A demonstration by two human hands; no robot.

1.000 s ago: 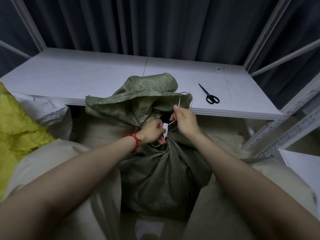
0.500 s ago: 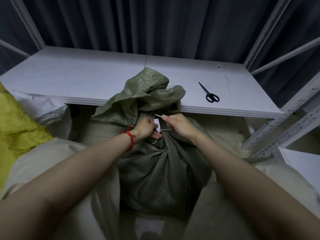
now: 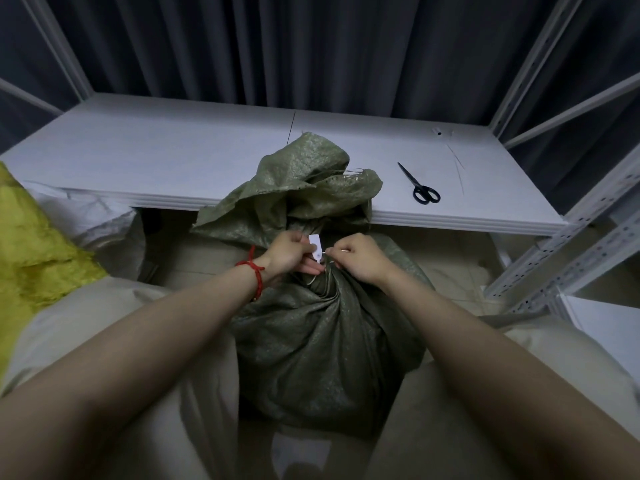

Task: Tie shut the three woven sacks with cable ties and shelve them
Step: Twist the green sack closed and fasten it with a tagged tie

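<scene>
1. My left hand (image 3: 292,252) pinches the flat tag end of the thin white plastic cable tie (image 3: 314,244) between thumb and fingers. A red cord bracelet (image 3: 254,271) sits on that wrist.
2. My right hand (image 3: 360,258), fingers curled, pinches the tie's tail, which runs sideways between the two hands.
3. The tie loops the gathered neck of the olive-green woven sack (image 3: 322,341), which stands at frame centre between my knees.
4. Any print on the tag is too small to read.
5. The white shelf board (image 3: 173,157) spans the upper half of the frame. The sack's floppy top overlaps its front edge, and bare board lies to the left.
6. Black-handled scissors (image 3: 420,187) lie on the board at right, well apart from the sack.
7. A perforated grey steel upright (image 3: 571,244) crowds the right edge.
8. A yellow woven sack (image 3: 31,244) and a white woven sack (image 3: 93,220) sit at left.
9. A second ago my right hand was raised with the tail upright. Now it is level with the left, and the sack top has bunched narrower.
</scene>
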